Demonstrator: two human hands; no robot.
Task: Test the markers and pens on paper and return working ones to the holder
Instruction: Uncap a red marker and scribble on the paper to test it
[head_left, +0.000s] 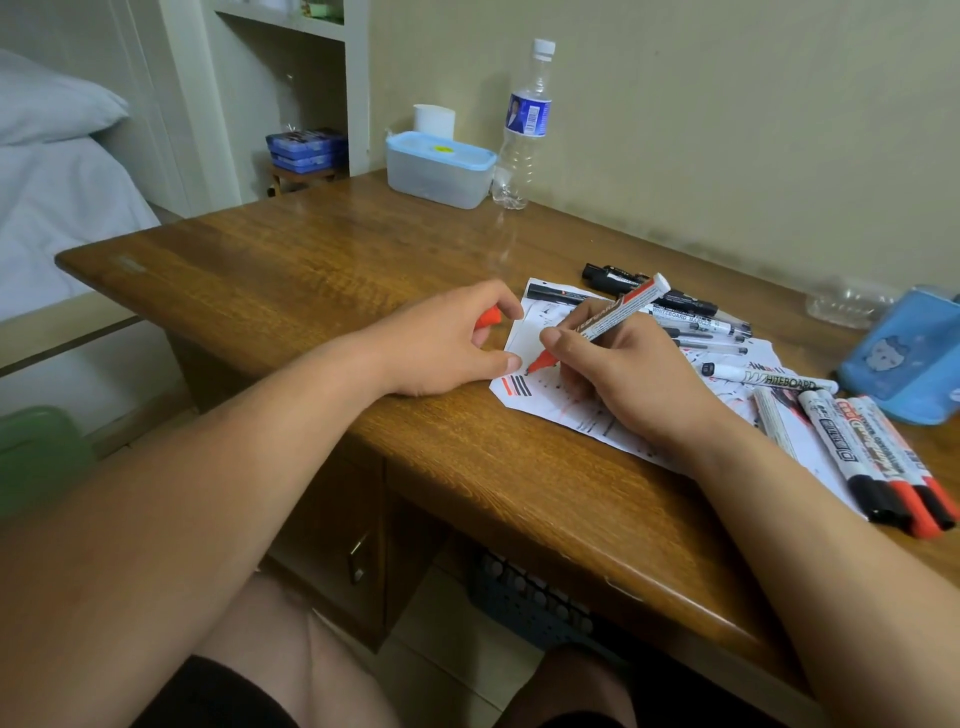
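Here the right hand (623, 374) grips the red marker (618, 306) in a writing hold, its fingers (558, 340) closed round the barrel low down. The marker's long axis slants from the tip, which is down on the paper (524, 343) just below and left of those fingers, up and away to the right past the knuckles. The tip sits right beside a short row of red and black strokes (515, 385) near the paper's corner. The left hand (441, 343) rests on the desk (311, 270), its thumb (506, 361) at the paper's edge, and curls round the red cap (488, 317), which lies just left of the tip, so the left hand is the nearer one for recapping. I judge the test stroke is in hand; next the tip must swing left to meet the cap. A blue pouch (904, 358), probably the holder, lies well right of the right hand's fingers.
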